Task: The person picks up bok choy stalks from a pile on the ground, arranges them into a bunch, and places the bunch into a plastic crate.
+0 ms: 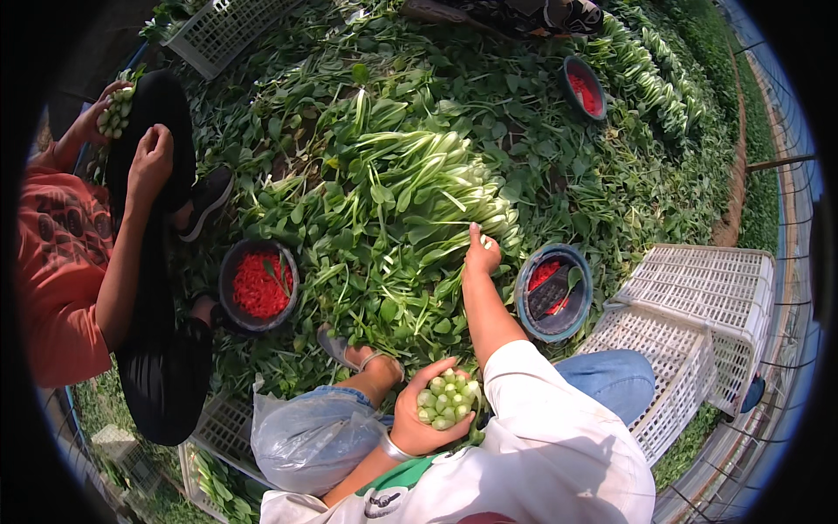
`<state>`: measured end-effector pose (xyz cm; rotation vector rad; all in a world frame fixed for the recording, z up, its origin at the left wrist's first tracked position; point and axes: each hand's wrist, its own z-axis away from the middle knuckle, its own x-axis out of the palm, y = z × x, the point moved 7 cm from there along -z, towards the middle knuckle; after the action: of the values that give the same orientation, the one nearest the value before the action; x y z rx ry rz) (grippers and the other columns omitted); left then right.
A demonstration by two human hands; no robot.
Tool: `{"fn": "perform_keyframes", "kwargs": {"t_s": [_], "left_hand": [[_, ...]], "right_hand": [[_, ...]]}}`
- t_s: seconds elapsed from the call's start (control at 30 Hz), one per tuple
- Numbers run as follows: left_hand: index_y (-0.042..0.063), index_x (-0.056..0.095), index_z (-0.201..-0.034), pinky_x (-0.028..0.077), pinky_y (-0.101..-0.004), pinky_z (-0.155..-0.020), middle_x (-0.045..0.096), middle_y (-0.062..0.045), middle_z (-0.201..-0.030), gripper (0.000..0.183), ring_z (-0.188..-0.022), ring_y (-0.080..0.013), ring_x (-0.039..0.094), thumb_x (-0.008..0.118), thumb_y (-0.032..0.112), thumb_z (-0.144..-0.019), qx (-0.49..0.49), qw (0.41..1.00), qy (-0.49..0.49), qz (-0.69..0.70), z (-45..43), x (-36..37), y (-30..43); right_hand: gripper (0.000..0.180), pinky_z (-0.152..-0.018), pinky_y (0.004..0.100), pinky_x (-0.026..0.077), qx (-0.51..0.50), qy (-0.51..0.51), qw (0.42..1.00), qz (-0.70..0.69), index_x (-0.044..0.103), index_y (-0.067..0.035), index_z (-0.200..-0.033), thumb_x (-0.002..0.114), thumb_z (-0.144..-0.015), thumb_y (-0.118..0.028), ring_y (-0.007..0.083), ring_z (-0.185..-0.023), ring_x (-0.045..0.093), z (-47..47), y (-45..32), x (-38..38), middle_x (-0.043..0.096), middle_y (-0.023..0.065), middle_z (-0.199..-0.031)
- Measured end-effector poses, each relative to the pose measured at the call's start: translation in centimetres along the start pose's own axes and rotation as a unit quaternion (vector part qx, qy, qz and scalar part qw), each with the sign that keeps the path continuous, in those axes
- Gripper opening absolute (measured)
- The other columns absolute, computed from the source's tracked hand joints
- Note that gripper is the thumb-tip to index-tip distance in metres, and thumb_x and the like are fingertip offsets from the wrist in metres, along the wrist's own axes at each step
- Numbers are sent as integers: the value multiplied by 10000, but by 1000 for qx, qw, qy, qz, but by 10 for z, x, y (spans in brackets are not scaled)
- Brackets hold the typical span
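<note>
My left hand (429,412) is closed around a bunch of leafy greens (448,399), whose pale cut stem ends face up near my lap. My right hand (481,252) reaches forward to the near edge of a heap of leafy greens (445,177) with pale stems. Its thumb and fingers are pinched at the stalks there, and a thin stem shows at the fingertips. To the right of that hand stands a blue-rimmed bucket (586,308) with red ties and a dark plastic piece inside. A second bucket (226,288) of red ties (262,285) stands to the left.
A co-worker (65,262) sits at left, holding another bunch (116,112). White plastic crates (700,281) stand at right, and another crate (226,36) at upper left. A third bucket (571,82) is at upper right, beside rows of greens (655,78). Loose leaves cover the ground.
</note>
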<state>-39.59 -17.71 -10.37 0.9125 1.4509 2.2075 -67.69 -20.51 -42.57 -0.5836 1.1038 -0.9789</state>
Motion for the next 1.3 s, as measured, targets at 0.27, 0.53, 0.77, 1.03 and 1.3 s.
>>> {"fn": "perform_keyframes", "kwargs": {"t_s": [0.27, 0.53, 0.77, 1.03, 1.3], "left_hand": [[63, 609, -1370, 412, -457, -1161, 446, -241, -1571, 793, -1429, -384, 491, 894, 130, -632, 152, 966, 100, -181, -1, -14, 38], [60, 636, -1355, 376, -453, -1184, 513, -208, -1512, 791, -1424, -339, 489, 894, 168, -616, 184, 975, -58, -112, 23, 0, 41], [59, 635, -1338, 398, -461, -1170, 584, -180, -1437, 792, -1395, -353, 520, 903, 156, -599, 227, 942, -109, -223, 76, 7, 79], [76, 567, -1408, 413, -431, -1149, 529, -179, -1504, 822, -1373, -308, 523, 913, 121, -664, 322, 924, 2, -207, 116, 12, 120], [25, 443, -1474, 542, -373, -1036, 640, -149, -1371, 870, -1206, -244, 657, 923, 84, -751, 389, 884, 167, -197, 138, -8, 150]], "right_hand": [[183, -763, 302, 500, -348, -318, 882, 14, 706, -30, -936, 839, -866, -135, 161, -814, 624, 134, -136, -98, 655, 42, -901], [243, -818, 290, 477, -374, -601, 707, -1, 673, -41, -1095, 787, -904, -137, 167, -897, 595, 263, -255, -212, 616, 57, -991], [446, -1047, 384, 450, -493, -626, 604, 24, 644, -62, -1383, 723, -970, -210, 264, -1241, 542, 320, -269, -262, 552, 150, -1339], [142, -1167, 490, 383, -540, -531, 641, -128, 635, -56, -1139, 602, -1001, -52, 329, -1172, 664, 360, -287, -298, 718, 118, -1116], [475, -1006, 490, 430, -661, -406, 624, -95, 540, 47, -1352, 464, -1042, -306, 411, -1130, 568, 428, -286, -309, 567, 246, -1290]]}}
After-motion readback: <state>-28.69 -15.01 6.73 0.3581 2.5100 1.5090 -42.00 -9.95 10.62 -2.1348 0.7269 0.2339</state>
